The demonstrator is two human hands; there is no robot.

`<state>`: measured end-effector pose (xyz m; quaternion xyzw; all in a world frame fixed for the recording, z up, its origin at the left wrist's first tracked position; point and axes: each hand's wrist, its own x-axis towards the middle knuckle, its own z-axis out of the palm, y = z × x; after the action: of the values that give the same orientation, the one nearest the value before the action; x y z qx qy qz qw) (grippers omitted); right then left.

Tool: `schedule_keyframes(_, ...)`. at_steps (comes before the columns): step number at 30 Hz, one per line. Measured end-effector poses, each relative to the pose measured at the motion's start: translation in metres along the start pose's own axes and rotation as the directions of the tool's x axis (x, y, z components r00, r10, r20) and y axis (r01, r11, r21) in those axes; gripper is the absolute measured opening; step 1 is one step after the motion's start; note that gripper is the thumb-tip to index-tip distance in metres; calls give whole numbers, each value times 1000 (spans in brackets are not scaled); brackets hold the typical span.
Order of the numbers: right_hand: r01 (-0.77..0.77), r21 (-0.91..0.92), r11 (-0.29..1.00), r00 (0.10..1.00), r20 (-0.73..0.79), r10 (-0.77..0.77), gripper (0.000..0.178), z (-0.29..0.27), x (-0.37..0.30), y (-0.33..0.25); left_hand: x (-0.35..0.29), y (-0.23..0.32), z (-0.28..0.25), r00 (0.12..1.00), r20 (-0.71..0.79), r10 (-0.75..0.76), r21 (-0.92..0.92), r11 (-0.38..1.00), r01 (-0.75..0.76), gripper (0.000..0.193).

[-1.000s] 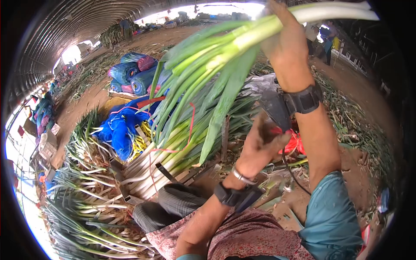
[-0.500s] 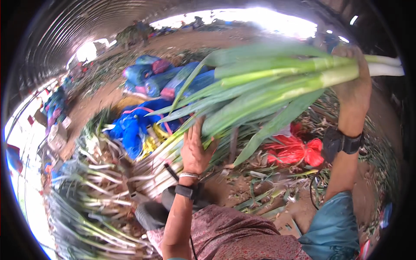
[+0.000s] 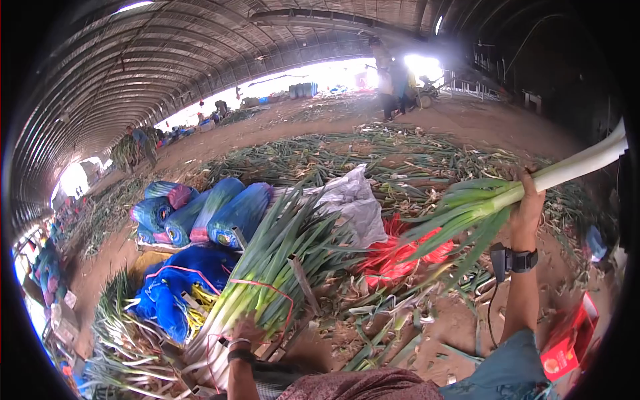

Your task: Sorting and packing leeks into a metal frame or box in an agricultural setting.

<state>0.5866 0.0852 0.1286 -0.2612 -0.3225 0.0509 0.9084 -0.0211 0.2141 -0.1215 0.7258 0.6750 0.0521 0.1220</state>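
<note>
My right hand (image 3: pixel 527 203), raised at the right, is closed around a few thick leeks (image 3: pixel 579 165). Their white ends point up to the right and their green leaves droop to the left. Low in the middle, my left hand (image 3: pixel 245 329) lies on the pale stalks of a big leek bundle (image 3: pixel 273 250), its fingers slightly blurred and apart. A pink cord (image 3: pixel 257 283) runs across that bundle. The bundle lies between metal posts, one of them a slanted post (image 3: pixel 303 283). Loose leeks (image 3: pixel 127 357) are heaped at the lower left.
Blue net-wrapped bundles (image 3: pixel 217 210) and blue netting (image 3: pixel 175 293) lie beyond the leeks. A red plastic bag (image 3: pixel 393 257) and a whitish sheet (image 3: pixel 357 207) are near the middle. A red box (image 3: pixel 570 340) stands at right. Leaf scraps cover the ground; people (image 3: pixel 393 87) are far back.
The leeks in my right hand have swung away from the bundle to the right, leaves now hanging lower. My left hand has dropped onto the bundle's stalks. The view has tilted up.
</note>
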Motion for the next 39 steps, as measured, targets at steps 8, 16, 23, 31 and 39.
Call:
schedule_keyframes(8,269,-606,749,960,231,-158,29,-17,-26,99,0,-69,18,968,238,-84,102,993,61,87)
schedule_keyframes(16,273,-785,556,864,454,217,39,-76,-53,235,-33,-113,-64,886,-394,-243,-465,885,35,59)
schedule_keyframes(23,325,-828,457,685,539,490,41,12,-138,281,-56,-171,10,953,-194,-234,-197,961,196,55)
schedule_keyframes(31,565,-756,332,535,641,551,50,81,-182,289,-4,-172,59,983,-177,50,-31,998,-57,36)
schedule_keyframes(39,678,-514,526,337,853,399,48,198,-246,290,-114,-238,-35,782,-496,-377,-393,901,185,19)
